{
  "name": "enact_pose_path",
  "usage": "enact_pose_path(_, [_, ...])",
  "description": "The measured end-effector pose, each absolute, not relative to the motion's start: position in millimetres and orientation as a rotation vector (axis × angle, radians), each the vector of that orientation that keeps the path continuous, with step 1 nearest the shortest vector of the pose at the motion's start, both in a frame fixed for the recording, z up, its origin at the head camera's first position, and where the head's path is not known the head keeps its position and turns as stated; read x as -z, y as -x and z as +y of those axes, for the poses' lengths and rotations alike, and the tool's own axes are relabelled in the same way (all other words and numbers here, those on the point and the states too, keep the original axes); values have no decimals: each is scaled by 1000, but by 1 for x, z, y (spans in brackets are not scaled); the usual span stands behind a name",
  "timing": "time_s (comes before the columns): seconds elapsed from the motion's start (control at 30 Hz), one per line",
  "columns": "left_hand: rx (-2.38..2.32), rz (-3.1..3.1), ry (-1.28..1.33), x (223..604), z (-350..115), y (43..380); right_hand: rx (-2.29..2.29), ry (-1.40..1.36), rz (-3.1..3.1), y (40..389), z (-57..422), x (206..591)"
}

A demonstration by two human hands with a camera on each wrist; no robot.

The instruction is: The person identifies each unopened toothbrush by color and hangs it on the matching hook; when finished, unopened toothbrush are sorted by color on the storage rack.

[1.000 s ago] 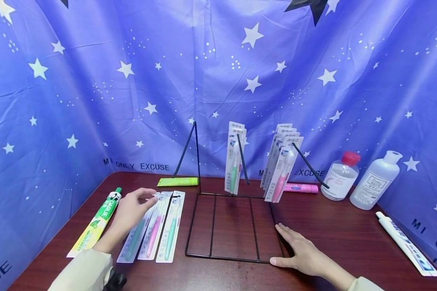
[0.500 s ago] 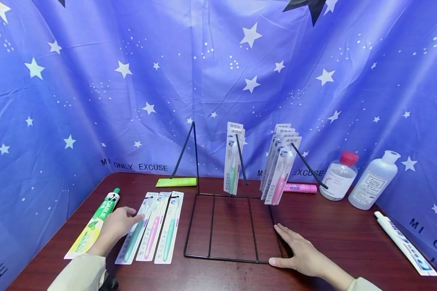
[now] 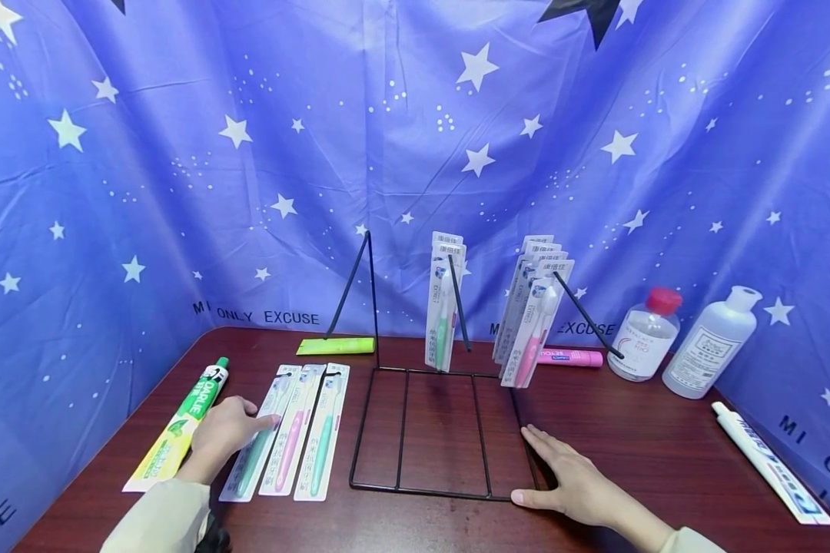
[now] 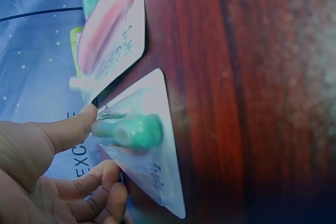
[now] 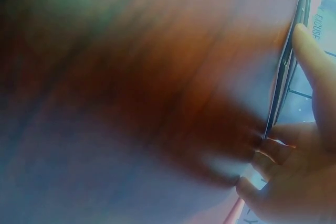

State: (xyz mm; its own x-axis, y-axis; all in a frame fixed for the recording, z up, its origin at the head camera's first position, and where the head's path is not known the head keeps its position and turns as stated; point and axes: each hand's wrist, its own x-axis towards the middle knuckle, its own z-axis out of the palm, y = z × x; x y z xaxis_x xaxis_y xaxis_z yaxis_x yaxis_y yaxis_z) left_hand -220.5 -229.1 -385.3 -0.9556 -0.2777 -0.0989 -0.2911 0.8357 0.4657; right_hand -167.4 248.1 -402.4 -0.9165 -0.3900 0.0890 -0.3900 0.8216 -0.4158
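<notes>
Three packaged toothbrushes lie side by side on the table's left: a left green one, a pink one and a right green one. My left hand holds the left green pack by its edges, thumb on one side and curled fingers on the other, as the left wrist view shows. A black wire rack stands at the centre. My right hand rests at its right front corner, fingers straight, thumb and fingertips touching the base wire.
Toothbrush packs hang on the rack's middle hook, and several more on the right hook. A Darlie toothpaste tube lies left. Behind are a yellow-green tube and pink tube. Two bottles and a white tube stand or lie right.
My left hand has come down and back from above the packs' far ends to the left green pack, its thumb now over the pack's edge. The right hand has stayed put.
</notes>
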Motion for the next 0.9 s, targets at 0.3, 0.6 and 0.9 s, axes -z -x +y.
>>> enact_pose_path(0.3, [-773,2942,498,385,-228,220,692,640,2990,167,247,402])
enact_pose_path(0.6, [-800,2903,505,381,-227,220,688,638,2990,167,248,402])
enact_pose_path(0.9, [-979,2787,545,379,-234,227,689,652,2999,167,248,402])
